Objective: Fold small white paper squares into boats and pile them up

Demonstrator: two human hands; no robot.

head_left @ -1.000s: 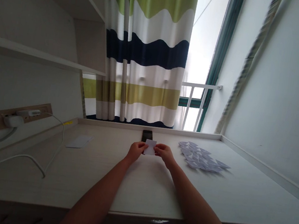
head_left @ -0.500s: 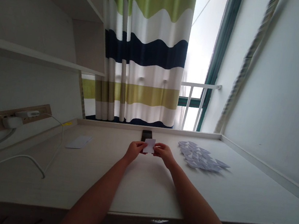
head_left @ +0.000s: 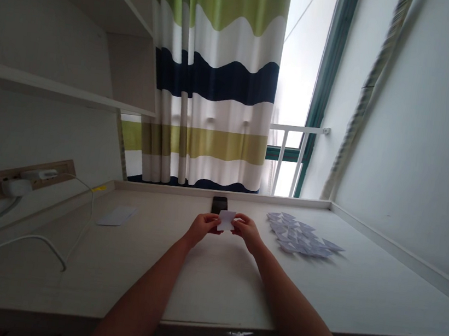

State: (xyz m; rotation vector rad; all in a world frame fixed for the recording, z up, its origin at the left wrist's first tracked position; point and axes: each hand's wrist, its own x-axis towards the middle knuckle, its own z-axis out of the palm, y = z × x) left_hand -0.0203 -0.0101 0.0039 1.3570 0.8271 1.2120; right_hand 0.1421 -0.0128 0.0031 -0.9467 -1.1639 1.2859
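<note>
A small white piece of paper (head_left: 226, 221) is held up above the middle of the desk. My left hand (head_left: 203, 227) pinches its left edge between thumb and fingers. On the opposite edge, my right hand (head_left: 247, 231) grips it the same way. Just behind the paper lies a dark phone (head_left: 219, 205), its lower part hidden by the hand and the paper. To the right, a spread of several folded white paper pieces (head_left: 300, 236) with pointed corners rests on the desk. Flat white paper sheets (head_left: 116, 216) lie at the left.
The pale desk (head_left: 216, 293) has a raised rim along its back. A wall socket (head_left: 27, 178) with plugs and a white cable (head_left: 47, 241) is on the left, under a shelf (head_left: 65, 89). A striped curtain (head_left: 215, 112) hangs behind.
The paper between my hands has shifted slightly right and tilted a little. Both hands keep their hold on it. The whole view has moved very slightly.
</note>
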